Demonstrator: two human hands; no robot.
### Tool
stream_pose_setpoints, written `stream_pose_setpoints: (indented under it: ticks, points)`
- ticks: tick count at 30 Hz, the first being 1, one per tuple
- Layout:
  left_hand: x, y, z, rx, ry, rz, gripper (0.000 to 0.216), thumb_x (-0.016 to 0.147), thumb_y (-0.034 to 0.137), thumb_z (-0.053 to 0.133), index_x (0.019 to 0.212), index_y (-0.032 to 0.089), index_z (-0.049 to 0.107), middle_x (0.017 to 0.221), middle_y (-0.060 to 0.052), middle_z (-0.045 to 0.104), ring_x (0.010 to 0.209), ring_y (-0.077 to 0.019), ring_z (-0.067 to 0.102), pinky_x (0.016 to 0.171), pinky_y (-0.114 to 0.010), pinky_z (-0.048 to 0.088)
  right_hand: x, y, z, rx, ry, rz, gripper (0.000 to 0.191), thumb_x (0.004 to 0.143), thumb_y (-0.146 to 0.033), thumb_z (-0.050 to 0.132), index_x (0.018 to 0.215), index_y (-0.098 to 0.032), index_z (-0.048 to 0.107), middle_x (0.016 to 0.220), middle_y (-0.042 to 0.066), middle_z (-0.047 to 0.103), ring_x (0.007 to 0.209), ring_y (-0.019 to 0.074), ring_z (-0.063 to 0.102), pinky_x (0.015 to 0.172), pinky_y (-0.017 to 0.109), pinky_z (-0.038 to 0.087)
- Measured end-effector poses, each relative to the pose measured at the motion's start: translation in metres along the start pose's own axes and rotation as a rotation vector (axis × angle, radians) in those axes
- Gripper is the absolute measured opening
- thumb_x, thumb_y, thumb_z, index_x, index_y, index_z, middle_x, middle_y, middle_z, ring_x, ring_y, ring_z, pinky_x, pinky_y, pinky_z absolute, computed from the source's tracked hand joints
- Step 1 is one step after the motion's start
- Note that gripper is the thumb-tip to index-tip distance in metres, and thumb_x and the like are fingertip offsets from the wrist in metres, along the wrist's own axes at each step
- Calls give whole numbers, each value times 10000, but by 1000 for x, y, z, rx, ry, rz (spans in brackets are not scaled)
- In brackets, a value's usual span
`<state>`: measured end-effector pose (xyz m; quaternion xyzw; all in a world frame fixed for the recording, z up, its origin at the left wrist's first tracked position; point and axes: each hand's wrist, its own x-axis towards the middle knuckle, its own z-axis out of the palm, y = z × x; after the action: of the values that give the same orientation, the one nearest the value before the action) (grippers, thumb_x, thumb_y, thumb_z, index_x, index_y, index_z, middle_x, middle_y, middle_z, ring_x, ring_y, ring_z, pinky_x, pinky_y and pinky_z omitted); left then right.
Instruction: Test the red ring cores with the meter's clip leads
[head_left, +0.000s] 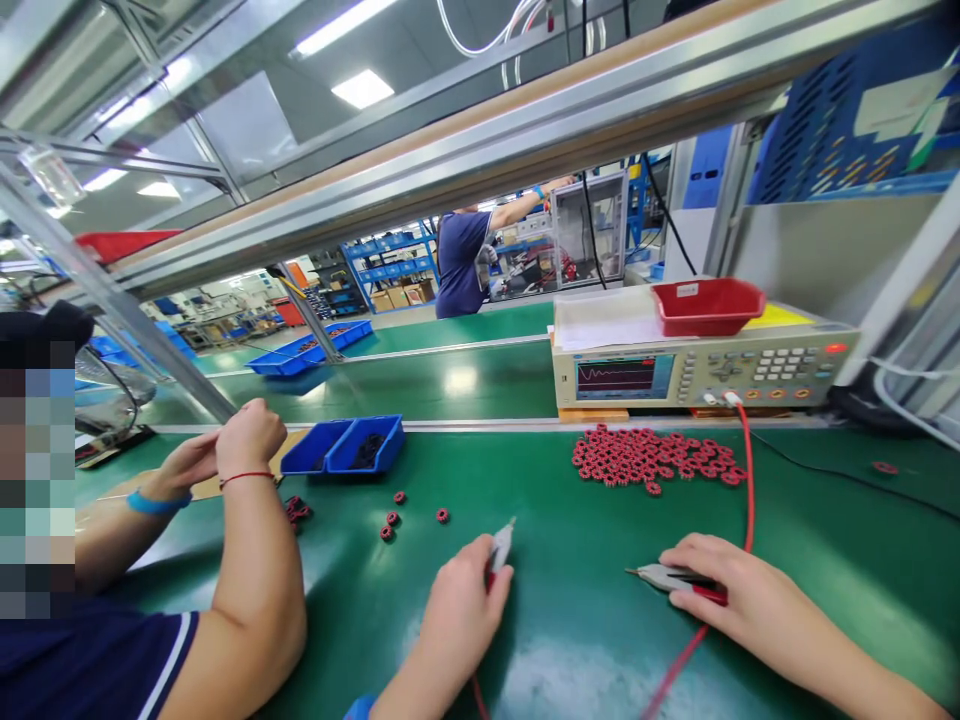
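My left hand (461, 605) grips a white test probe (500, 547) whose tip points up and away over the green bench mat (570, 540). My right hand (720, 590) rests on the mat and holds a second white and red probe (667, 577), tip pointing left. A red lead (747, 480) runs from it up to the beige test meter (697, 370). A pile of several small red ring coils (652, 457) lies just beyond my right hand. A few loose ring coils (391, 518) lie left of my left hand.
A co-worker sits close on my left, forearm (255, 560) on the mat, hands (225, 450) near two blue bins (349, 447). A red tray (705, 305) sits on the meter. Another person (461, 262) works at a far bench beyond the conveyor (450, 385).
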<state>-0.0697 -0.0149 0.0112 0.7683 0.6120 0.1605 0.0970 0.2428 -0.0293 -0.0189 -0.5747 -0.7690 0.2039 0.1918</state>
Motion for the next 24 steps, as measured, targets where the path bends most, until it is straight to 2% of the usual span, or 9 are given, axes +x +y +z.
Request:
stream_pose_setpoints:
  ticks: [4,7,14,20,24]
  points:
    - [24,38,22,-68,-109,182,28,774,206,521,766,196,545,713,-15,613,651,-177,573,577,-241,382,2,5,-4,-44,54,45,204,803,-335,506,947,-285,640,976,28,633,898,214,596,760,304,471]
    - [42,51,37,-106,-131,253,56,761,198,524,809,193,552,742,-15,610,675,-172,566,597,-238,382,3,12,-7,-107,128,137,224,786,-287,483,942,-264,643,963,32,631,869,207,599,736,297,462]
    - [52,45,50,-180,-160,299,191,790,221,492,971,198,549,877,-43,616,778,-191,575,700,-277,418,12,21,-13,-239,260,363,259,813,-254,430,953,-215,645,909,53,615,841,194,586,675,266,424]
    - [49,44,50,-174,-184,326,215,827,251,462,1020,190,535,888,-43,616,789,-193,588,720,-295,442,31,28,-16,-252,288,343,232,834,-236,453,947,-189,650,923,72,615,882,209,566,721,279,416]
    - [53,38,50,-66,-135,369,234,854,282,435,1042,200,546,939,-57,606,877,-210,585,756,-303,449,37,25,-16,-231,286,309,222,826,-229,482,961,-192,653,944,68,622,908,205,563,748,274,417]
